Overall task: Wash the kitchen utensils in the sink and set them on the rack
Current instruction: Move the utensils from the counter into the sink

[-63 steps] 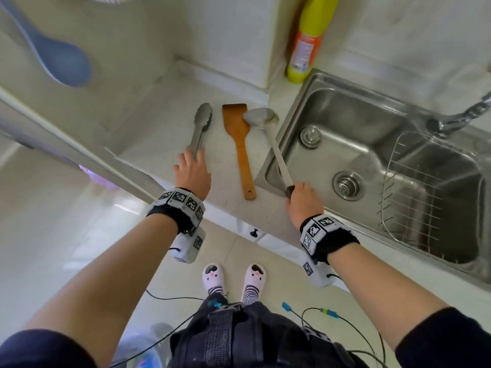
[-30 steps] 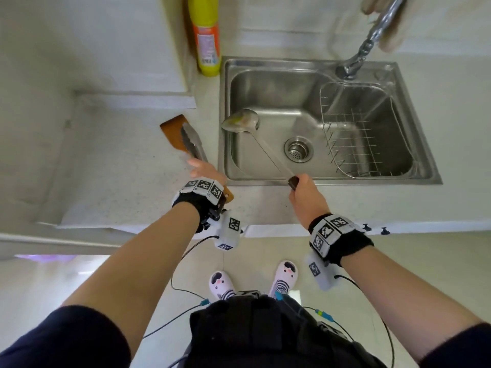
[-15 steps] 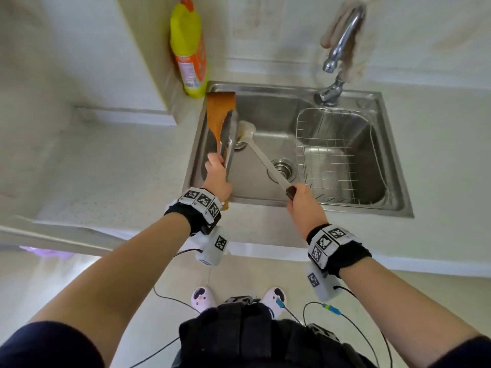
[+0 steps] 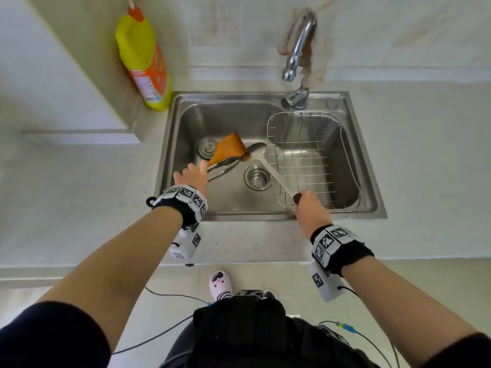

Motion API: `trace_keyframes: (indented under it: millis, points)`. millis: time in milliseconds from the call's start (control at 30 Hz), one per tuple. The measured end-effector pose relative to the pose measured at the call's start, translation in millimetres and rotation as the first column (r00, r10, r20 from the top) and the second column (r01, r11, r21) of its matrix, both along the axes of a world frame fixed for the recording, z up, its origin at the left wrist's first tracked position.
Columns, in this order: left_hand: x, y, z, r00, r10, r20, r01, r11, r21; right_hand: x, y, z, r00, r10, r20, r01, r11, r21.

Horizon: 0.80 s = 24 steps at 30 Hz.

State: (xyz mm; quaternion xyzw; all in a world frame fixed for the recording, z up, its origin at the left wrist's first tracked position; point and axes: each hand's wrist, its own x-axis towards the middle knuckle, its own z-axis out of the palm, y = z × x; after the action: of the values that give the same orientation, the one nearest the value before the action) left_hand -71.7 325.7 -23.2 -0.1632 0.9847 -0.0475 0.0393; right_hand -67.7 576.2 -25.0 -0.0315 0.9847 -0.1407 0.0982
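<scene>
Spatula, tongs and spoon are all inside the sink, at the centre of the frame. The wooden spatula's blade lies near the middle of the basin, just right of the round plug. The tongs lie just below the blade, their tips pointing right towards the drain. The spoon's bowl sits right beside the blade, against the left edge of the rack. Its handle runs down and to the right, across the rack's lower-left corner.

The right hand, at the sink's lower rim, has its fingers wrapped round the dark end of the spoon's handle. The left hand, over the sink's left edge, has its fingers spread and grips nothing. One fingertip is close to the near end of the tongs, but whether it touches cannot be told.

The wire rack fills the right half of the basin. The faucet rises above it at the top of the frame. A yellow and orange bottle stands on the counter at upper left, just beside the sink's corner. Both wrists wear bands with black and white markers.
</scene>
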Motion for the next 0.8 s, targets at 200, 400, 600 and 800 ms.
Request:
trace_keyframes:
  millis: [200,400,600,800]
  points:
    - [-9,-11,21,0.991,-0.016,0.136,0.032,0.992,-0.119,-23,-7,22,0.991,0.127,-0.047,-0.118,0.980,0.157]
    - [-8,-13,10,0.970,-0.059,0.237,0.100,0.981,-0.164,-24,-13,13,0.981,0.190,-0.023,-0.182,0.962,0.204]
    - [-9,-6,-16,0.938,-0.151,0.311,0.185,0.980,-0.081,-29,-5,-6,0.975,0.220,-0.020,-0.205,0.935,0.290]
    - [-22,11,-27,0.941,-0.290,0.176,0.293,0.956,0.007,-40,4,-17,0.980,0.171,0.102,-0.187,0.967,0.173]
